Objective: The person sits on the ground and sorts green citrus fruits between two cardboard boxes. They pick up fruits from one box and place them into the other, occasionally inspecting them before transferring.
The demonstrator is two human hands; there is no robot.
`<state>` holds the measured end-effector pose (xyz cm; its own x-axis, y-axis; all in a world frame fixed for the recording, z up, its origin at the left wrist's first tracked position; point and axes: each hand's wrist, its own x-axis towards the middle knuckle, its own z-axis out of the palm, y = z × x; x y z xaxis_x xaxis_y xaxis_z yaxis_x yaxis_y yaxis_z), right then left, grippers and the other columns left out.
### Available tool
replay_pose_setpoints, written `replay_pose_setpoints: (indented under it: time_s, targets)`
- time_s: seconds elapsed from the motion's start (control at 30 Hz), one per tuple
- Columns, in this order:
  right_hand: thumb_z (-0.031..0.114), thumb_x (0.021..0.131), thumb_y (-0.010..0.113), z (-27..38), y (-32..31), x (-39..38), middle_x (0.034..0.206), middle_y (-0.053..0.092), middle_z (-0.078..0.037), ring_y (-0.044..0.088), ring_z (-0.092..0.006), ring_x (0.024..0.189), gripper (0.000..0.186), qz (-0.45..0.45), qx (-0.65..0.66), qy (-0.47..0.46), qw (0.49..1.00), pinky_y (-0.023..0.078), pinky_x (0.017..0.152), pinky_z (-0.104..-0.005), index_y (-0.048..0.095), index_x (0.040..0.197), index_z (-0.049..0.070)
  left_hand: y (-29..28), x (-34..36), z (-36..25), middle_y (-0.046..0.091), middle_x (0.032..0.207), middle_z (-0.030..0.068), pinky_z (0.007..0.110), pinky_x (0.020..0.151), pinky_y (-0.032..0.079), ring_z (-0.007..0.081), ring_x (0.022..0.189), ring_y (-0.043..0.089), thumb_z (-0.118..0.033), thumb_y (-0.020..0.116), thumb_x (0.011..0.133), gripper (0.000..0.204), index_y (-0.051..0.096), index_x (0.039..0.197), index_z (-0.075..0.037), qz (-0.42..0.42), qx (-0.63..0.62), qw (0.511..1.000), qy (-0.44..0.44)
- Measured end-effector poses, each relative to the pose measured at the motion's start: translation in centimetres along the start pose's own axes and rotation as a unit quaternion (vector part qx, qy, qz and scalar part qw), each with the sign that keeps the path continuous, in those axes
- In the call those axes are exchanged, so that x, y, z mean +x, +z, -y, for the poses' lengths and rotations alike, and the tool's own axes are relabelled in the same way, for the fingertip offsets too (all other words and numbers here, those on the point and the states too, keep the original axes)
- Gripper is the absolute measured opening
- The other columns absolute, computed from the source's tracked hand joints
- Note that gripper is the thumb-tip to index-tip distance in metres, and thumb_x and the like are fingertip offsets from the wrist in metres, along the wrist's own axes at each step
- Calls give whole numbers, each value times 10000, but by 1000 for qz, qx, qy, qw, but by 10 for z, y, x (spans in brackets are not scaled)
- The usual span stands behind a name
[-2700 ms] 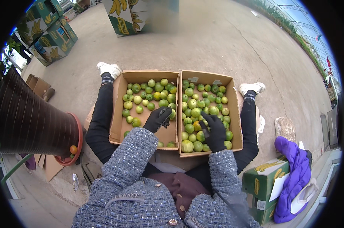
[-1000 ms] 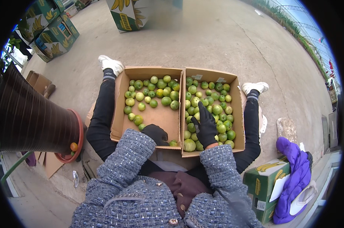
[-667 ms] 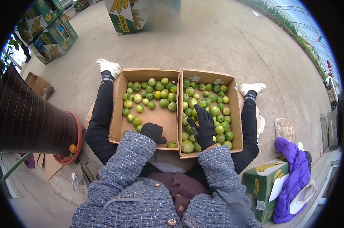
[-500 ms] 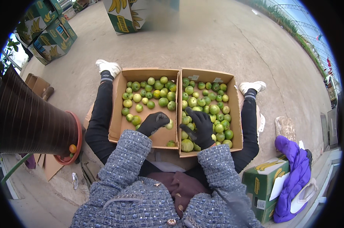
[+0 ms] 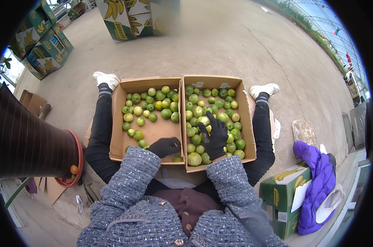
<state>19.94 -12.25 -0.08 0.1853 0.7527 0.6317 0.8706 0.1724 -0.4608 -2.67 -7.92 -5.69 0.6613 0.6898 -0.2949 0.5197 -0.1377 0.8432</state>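
Observation:
Two open cardboard boxes stand side by side between my legs, both holding green tomatoes. In the left box (image 5: 116,123) the tomatoes (image 5: 166,113) lie mostly toward the far side, with bare cardboard near the middle. Tomatoes cover most of the right box (image 5: 249,131). My left hand (image 5: 166,147), in a black glove, is low in the left box's near right part with fingers curled; what they hold is hidden. A pale green tomato (image 5: 203,120) sits between the thumb and forefinger of my black-gloved right hand (image 5: 215,138), over the right box.
A large brown plant pot (image 5: 34,140) in a red saucer (image 5: 80,156) stands at left. Green banana cartons (image 5: 50,49) are stacked far left, and another carton (image 5: 120,24) stands ahead. At right, a purple jacket (image 5: 316,185) drapes over a green carton (image 5: 283,197).
My left hand has moved down toward the near side of the left box, and its pale tomato no longer shows. My right hand's thumb and forefinger have closed around a tomato. The view has shifted slightly.

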Motion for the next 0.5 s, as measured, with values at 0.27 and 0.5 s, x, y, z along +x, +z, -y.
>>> replay_pose_setpoints:
  time_s: [0.27,0.5]
  targets:
    - [211,909,616,-23,9,-17,1174,588,-199,552,-380,1063,514,62,-137,86,985,429,937,-471,474,1380,65,5,5,-21,693,1034,169,452,865,510,350,950,661,-495,615,840,464,681,1057,-90,158,237,957,-52]
    - [267,855,712,9,-5,1,1171,585,-132,544,-326,1091,553,48,-5,-52,997,449,947,-427,534,1344,78,-24,6,-20,630,804,80,274,634,518,146,682,644,-376,542,988,359,617,1022,-26,-131,-324,937,1]
